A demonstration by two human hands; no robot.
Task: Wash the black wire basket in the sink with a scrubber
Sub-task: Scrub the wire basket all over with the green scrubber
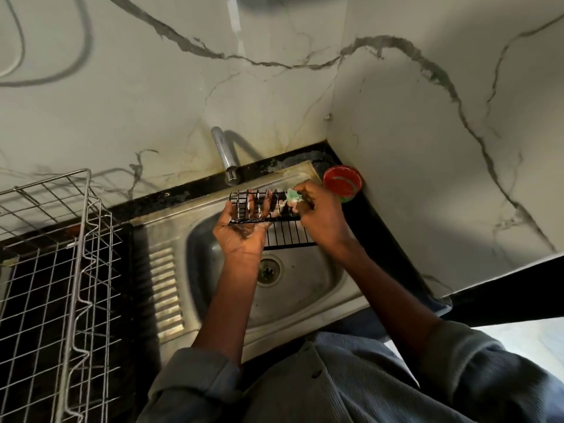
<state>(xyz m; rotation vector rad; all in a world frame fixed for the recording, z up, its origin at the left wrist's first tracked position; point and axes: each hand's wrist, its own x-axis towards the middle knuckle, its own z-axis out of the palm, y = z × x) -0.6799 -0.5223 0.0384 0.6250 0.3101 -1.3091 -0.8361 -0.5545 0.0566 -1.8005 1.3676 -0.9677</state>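
Grey-blue ribbed shirt with buttons, sleeves rolled up

No legible txt anywhere.
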